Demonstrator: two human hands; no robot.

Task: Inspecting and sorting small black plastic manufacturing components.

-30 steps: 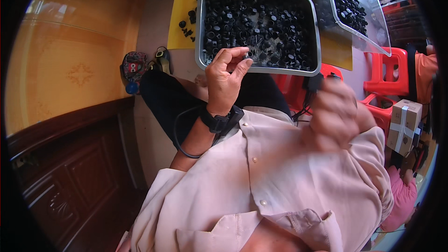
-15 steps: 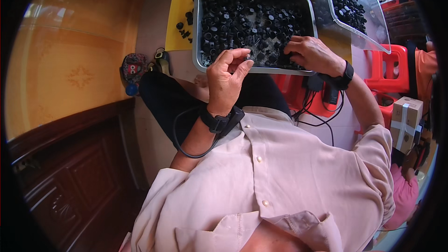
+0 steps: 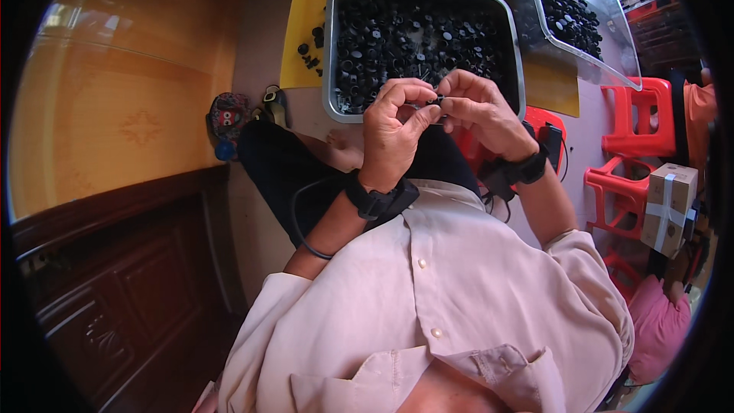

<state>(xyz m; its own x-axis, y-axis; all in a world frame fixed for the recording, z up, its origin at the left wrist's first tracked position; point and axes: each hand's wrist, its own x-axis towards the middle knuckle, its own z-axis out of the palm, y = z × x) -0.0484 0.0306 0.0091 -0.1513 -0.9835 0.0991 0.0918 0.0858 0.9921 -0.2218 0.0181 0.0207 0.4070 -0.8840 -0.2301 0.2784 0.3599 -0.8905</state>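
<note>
A metal tray [image 3: 330, 53] full of small black plastic parts [image 3: 390, 44] stands in front of me. Over its near edge my two hands meet, fingertips together. Thumb and fingers of my left hand [image 3: 391, 126] are pinched at a tiny piece too small to name. My right hand [image 3: 487, 116] pinches a small dark round part [image 3: 437, 99] right against the left fingertips. The fingers cover most of both pieces.
A clear plastic bin [image 3: 618, 69] with more black parts stands at the right, beside red stools [image 3: 638, 118] and a taped cardboard box [image 3: 669, 199]. A few loose black parts [image 3: 306, 50] lie on the yellow surface left of the tray.
My right hand has come out of the tray and moved left to my left hand, now with a small dark part. The left hand has shifted slightly right, still pinched.
</note>
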